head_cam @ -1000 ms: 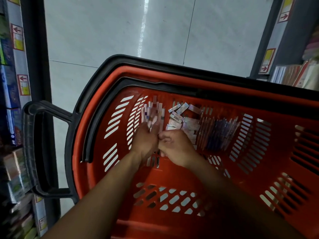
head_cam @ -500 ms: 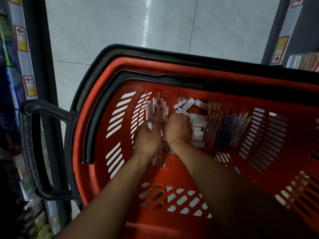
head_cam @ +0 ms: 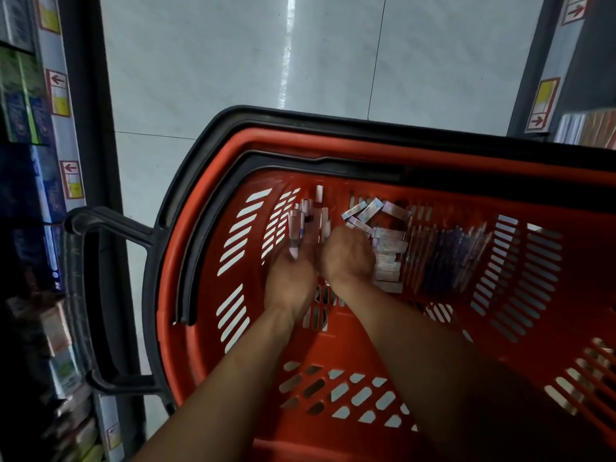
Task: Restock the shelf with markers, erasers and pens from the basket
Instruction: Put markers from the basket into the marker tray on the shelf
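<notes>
Head view, single entry.

Step in hand (judged): gathering markers from the basket (head_cam: pixel 206 248), ahead of carrying them to a shelf. Nothing appears to have left the basket for a shelf yet in this load.

Left hand (head_cam: pixel 289 285): reaches deep into the basket, back of hand up, fingers curled round a bunch of markers (head_cam: pixel 308 216). The markers stand up out of the far side of the hand, pale barrels, caps pointing away from the person. Count not readable; blurred.

Right hand (head_cam: pixel 348 255): just beside the left, the two touching or very nearly so. Fingers curled under, knuckles up. It seems to pinch or steady the same bunch at its right edge, but whether it truly grips anything cannot be told; the fingertips are hidden.

Erasers (head_cam: pixel 383 241): small boxed pieces in a loose heap, directly right of the right hand, some touching it.

Pens (head_cam: pixel 446 255): a row of dark barrels, further right of the erasers, well apart from both hands.

Shelf (head_cam: pixel 30 155): stocked shelving to the left of the left arm, beyond the basket handle (head_cam: pixel 100 295). More shelving shows at the far right, above the right arm.

Next move (judged): close the bunch securely in one hand, square the barrels so none slip, lift clear of the basket wall, then turn to the shelving. Risk: loose markers dropping out of a blurred, partial hold.
</notes>
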The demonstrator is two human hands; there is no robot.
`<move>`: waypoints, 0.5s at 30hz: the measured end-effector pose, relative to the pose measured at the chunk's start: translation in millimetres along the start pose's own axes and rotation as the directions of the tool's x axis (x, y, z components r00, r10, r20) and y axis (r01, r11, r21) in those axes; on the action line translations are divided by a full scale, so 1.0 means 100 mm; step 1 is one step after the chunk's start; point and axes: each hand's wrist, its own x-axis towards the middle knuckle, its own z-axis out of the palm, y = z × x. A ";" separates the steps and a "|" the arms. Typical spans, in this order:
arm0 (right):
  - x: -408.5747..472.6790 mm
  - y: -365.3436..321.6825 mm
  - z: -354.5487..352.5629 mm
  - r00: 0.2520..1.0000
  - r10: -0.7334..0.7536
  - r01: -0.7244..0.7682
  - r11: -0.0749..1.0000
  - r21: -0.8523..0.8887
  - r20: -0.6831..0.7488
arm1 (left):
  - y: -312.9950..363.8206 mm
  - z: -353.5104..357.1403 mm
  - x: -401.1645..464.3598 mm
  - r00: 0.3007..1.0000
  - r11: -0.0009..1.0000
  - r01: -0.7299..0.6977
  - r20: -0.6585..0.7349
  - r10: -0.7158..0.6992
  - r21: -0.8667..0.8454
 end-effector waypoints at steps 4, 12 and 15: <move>-0.04 0.03 -0.01 0.999 0.039 -0.042 0.988 0.150 0.020 | -0.01 -0.03 0.02 0.999 1.000 0.028 0.019 -0.029 0.010; -0.26 0.27 -0.21 0.985 -0.172 0.102 0.642 0.760 0.012 | -0.05 0.01 0.04 0.991 0.994 -0.065 0.119 0.054 0.087; -0.34 0.32 -0.27 0.963 -0.247 0.063 0.588 0.806 0.105 | -0.11 0.04 0.06 0.978 0.982 -0.135 0.175 0.112 0.128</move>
